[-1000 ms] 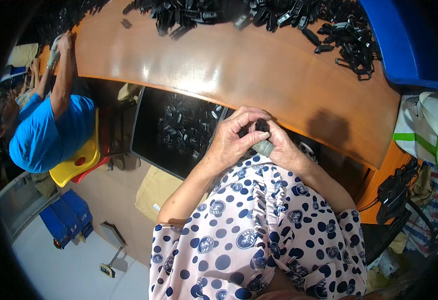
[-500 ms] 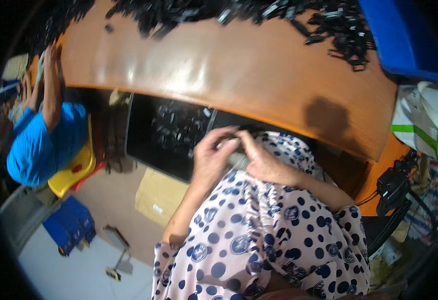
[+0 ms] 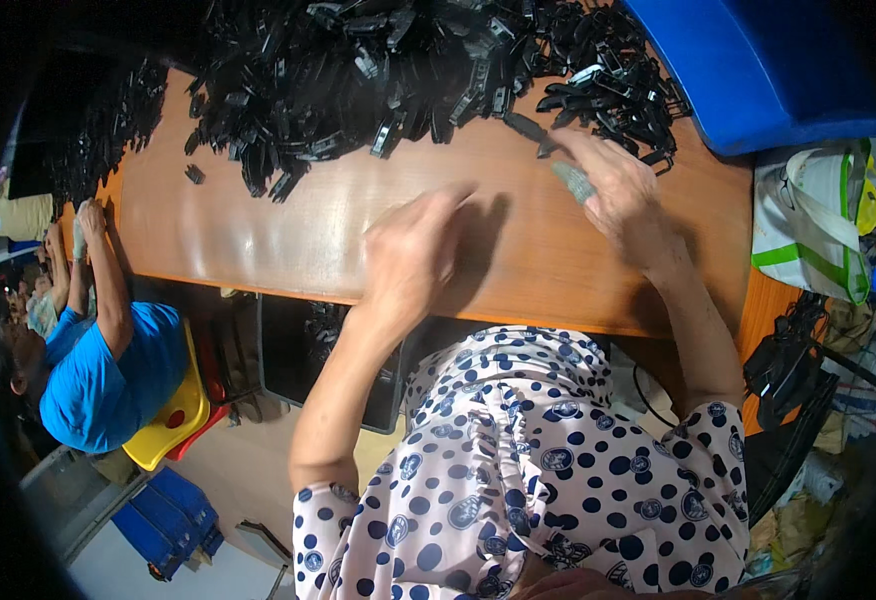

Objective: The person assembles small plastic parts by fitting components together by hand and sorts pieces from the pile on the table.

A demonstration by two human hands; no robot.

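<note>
Over the tabletop, my right hand (image 3: pixel 618 195) reaches to the edge of a heap of small black plastic parts (image 3: pixel 388 70). Its fingers are stretched out and its thumb, in a grey-green cover (image 3: pixel 575 182), stands apart. The fingertips are at or just beside one black part (image 3: pixel 526 127); whether they touch it I cannot tell. To the left, my left hand (image 3: pixel 413 250) hovers above the near part of the table, fingers bent and smeared by motion. Anything inside it is hidden.
A brown wooden table (image 3: pixel 308 245) spans the front. Below its edge sits a black tray (image 3: pixel 283 350) of parts. A blue bin (image 3: pixel 768 80) and a white-green bag (image 3: pixel 808 230) stand right. At left, a person in a blue shirt (image 3: pixel 108 370) works on a yellow chair (image 3: pixel 173 425).
My hands, earlier together above my lap, have parted and moved up over the table, the right one out to the heap. The view has tilted, showing more of the heap.
</note>
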